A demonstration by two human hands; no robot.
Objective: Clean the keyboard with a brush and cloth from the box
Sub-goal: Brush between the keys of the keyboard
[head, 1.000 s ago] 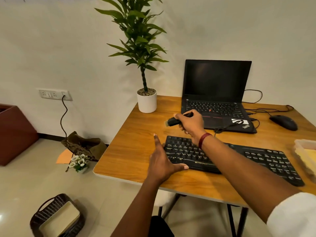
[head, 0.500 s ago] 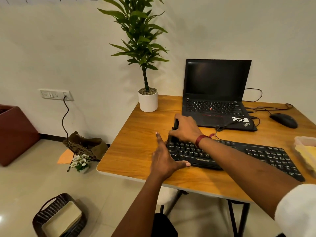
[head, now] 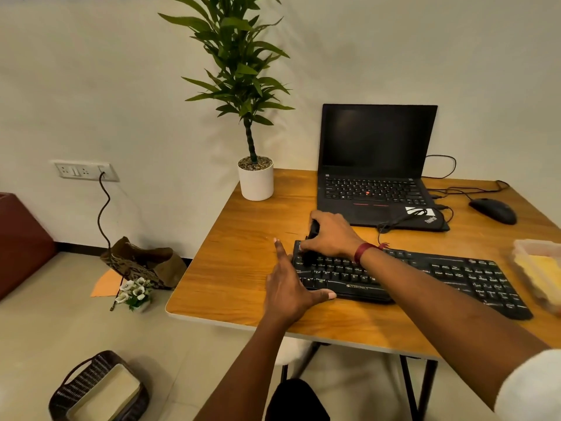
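A black keyboard (head: pixel 425 275) lies across the front of the wooden table (head: pixel 243 268). My right hand (head: pixel 331 235) grips a black brush (head: pixel 312 235), whose bristle end rests on the keys at the keyboard's far left corner. My left hand (head: pixel 288 287) lies flat on the table against the keyboard's left end, fingers spread, thumb along its front edge. A clear plastic box (head: pixel 537 268) with a yellow cloth inside sits at the right edge, partly cut off.
An open black laptop (head: pixel 376 165) stands behind the keyboard, with a black mouse (head: pixel 493 210) and cables to its right. A potted plant in a white pot (head: pixel 256 180) occupies the table's back left corner. On the floor sit a woven basket (head: pixel 97 390), a bag and small flowers.
My right hand came down from above the table with the brush and set its bristles on the keyboard's left end. My left hand stayed at the keyboard's edge.
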